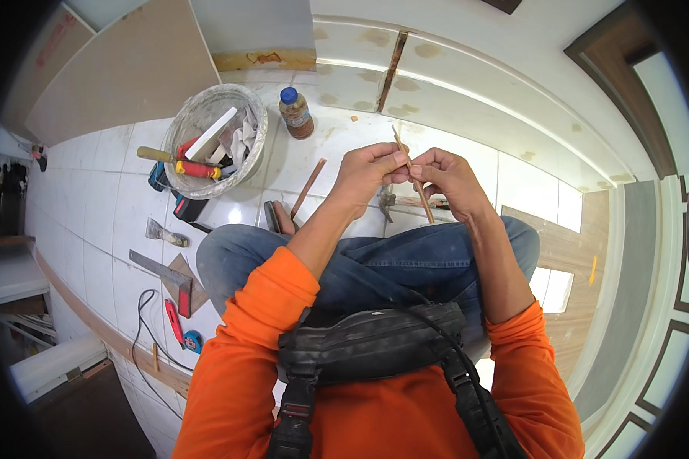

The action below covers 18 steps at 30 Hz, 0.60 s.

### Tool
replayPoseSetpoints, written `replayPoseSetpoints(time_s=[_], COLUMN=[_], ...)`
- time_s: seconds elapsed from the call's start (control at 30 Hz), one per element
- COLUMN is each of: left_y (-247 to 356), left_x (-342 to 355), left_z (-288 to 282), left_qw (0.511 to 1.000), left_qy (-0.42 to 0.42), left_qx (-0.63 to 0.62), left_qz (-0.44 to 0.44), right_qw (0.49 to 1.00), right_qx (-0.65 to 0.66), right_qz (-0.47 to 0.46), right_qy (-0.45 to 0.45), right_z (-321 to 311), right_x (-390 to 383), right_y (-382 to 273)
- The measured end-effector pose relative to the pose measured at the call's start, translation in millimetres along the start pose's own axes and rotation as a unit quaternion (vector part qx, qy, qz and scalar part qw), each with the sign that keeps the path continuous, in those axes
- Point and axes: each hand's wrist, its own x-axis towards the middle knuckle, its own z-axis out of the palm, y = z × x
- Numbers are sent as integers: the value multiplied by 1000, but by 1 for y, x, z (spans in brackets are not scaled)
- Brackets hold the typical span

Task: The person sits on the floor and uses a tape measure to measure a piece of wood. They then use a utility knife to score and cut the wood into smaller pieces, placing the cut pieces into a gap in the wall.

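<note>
Pinched between the fingertips of my left hand (373, 174) and my right hand (448, 182) is a thin brown wooden strip (424, 200). It slants, with its upper end pointing away from me and its lower end above my crossed legs. Both hands are closed on it near its middle, almost touching each other. Below them on the tiles lies a hammer (387, 200), partly hidden by my right hand and legs. Another wooden strip (308, 188) lies on the floor left of my left hand. A brown-soled shoe or foot (285, 219) shows beside my left knee.
A dusty bucket (259, 115) of tools and a blue-capped bottle (297, 121) stand ahead to the left. Nearby lie a scraper (165, 232), a try square (161, 269), a red utility knife (173, 321) and a tape measure (194, 341). A white panelled wall (467, 115) runs along the far side.
</note>
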Motion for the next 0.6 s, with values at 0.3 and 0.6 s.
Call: replayPoseSetpoints(time_s=[0.3, 0.6], left_y=[-30, -25], left_x=[34, 39], left_z=[-131, -110], left_qw=[653, 689], left_qy=[226, 172], left_qx=[715, 683], left_qz=[-107, -170], right_qw=[991, 808], right_qx=[27, -521], right_qz=[-2, -268], right_qy=[131, 67], right_z=[-15, 34], right_x=[11, 102], right_y=[6, 34])
